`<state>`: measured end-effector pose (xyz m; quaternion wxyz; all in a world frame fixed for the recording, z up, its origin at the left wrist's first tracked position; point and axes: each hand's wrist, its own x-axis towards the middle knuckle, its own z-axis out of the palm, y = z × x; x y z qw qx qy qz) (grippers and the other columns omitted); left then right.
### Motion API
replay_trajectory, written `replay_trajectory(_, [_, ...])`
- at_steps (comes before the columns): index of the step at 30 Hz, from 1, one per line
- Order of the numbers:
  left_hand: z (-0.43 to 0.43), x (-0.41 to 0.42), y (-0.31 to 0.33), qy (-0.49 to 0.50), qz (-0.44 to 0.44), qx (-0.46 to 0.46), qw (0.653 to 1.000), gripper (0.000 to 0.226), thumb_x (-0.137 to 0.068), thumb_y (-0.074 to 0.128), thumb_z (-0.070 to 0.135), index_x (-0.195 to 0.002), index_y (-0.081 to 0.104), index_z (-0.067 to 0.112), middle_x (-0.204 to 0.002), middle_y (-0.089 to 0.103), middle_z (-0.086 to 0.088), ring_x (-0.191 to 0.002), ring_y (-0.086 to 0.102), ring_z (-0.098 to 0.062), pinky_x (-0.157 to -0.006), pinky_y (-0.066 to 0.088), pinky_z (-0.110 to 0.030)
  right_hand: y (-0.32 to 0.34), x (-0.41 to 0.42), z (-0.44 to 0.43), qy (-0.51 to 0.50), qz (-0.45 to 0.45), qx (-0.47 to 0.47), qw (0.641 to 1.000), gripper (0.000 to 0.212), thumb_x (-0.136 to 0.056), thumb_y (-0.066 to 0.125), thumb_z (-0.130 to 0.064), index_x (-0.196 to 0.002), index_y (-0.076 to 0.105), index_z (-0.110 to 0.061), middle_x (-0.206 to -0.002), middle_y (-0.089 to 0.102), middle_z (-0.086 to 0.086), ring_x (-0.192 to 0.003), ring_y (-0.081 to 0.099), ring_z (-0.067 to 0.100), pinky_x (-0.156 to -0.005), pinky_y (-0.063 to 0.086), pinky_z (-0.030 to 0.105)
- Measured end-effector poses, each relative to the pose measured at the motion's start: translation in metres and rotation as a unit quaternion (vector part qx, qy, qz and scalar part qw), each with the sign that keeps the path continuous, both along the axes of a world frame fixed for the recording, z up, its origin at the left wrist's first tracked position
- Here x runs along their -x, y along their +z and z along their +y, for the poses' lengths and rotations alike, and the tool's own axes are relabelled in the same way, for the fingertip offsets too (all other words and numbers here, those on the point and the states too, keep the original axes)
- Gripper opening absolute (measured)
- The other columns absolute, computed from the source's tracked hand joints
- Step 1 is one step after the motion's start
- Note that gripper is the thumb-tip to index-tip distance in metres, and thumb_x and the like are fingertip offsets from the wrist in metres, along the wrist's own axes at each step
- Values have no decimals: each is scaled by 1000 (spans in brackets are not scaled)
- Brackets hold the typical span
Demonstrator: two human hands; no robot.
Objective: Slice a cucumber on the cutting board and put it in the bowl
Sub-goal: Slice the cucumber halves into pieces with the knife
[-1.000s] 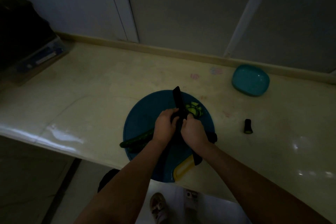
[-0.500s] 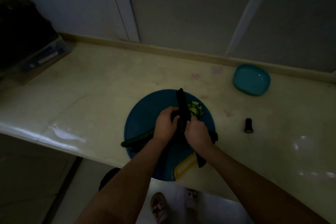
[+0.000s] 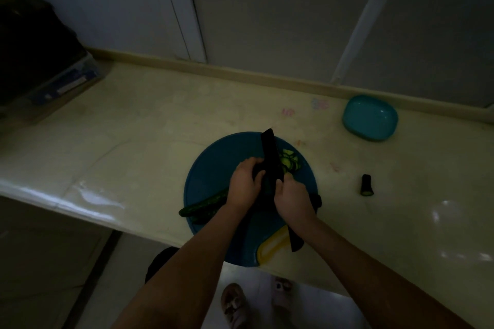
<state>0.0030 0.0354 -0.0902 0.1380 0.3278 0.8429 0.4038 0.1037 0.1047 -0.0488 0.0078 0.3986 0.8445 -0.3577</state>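
Observation:
A round blue cutting board [image 3: 213, 168] with a yellow handle hole lies at the counter's front edge. On it my left hand [image 3: 244, 185] presses down on a dark green cucumber [image 3: 203, 203] whose end sticks out to the lower left. My right hand [image 3: 292, 196] is closed on the handle of a black knife [image 3: 270, 153], blade pointing away from me, right beside my left fingers. Several pale slices [image 3: 290, 161] lie just right of the blade. A teal bowl [image 3: 370, 117] stands far right at the back, apart from the board.
A short cut cucumber end [image 3: 366, 185] lies on the cream counter [image 3: 133, 128] right of the board. A dark box and bag [image 3: 40, 61] sit at the far left. The counter's front edge runs under the board; my feet show below.
The knife blade has shifted slightly, and both hands moved a little on the board. The cucumber and slices stay in about the same place.

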Motion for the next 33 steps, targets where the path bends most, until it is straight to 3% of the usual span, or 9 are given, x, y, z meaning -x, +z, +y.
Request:
replay_trajectory(19, [-1, 0, 3, -2, 19, 2, 1000, 28, -88, 58, 5, -115, 60, 4, -111, 62, -11, -104, 56, -22, -88, 41, -24, 1, 3, -4, 7, -20, -21, 1000, 25, -100, 32, -19, -96, 49, -1, -63, 39, -2, -50, 38, 9, -41, 25, 21])
replay_trajectory(25, [0, -1, 3, 2, 15, -3, 1000, 29, -87, 58, 3, -116, 60, 3, -112, 62, -11, -104, 56, -22, -90, 41, -23, 4, 10, -5, 8, -17, -25, 1000, 23, -99, 32, -17, -99, 49, -1, -77, 54, 10, -61, 48, 18, -47, 32, 27])
replay_trajectory(29, [0, -2, 3, 9, 18, -4, 1000, 28, -86, 60, 1, -114, 61, 2, -110, 61, -11, -103, 56, -21, -89, 39, -19, -2, 19, -5, 22, -30, -18, 999, 21, -99, 32, -15, -101, 47, -2, -80, 59, 12, -53, 40, 12, -41, 25, 23])
replay_trajectory(33, [0, 0, 3, -8, 29, 12, 999, 33, -87, 59, 2, -120, 59, 2, -116, 60, -13, -108, 55, -23, -92, 34, -15, -1, 25, -3, 17, -37, 1, 999, 18, -98, 34, -12, -102, 47, -2, -91, 61, 16, -63, 46, 17, -41, 24, 23])
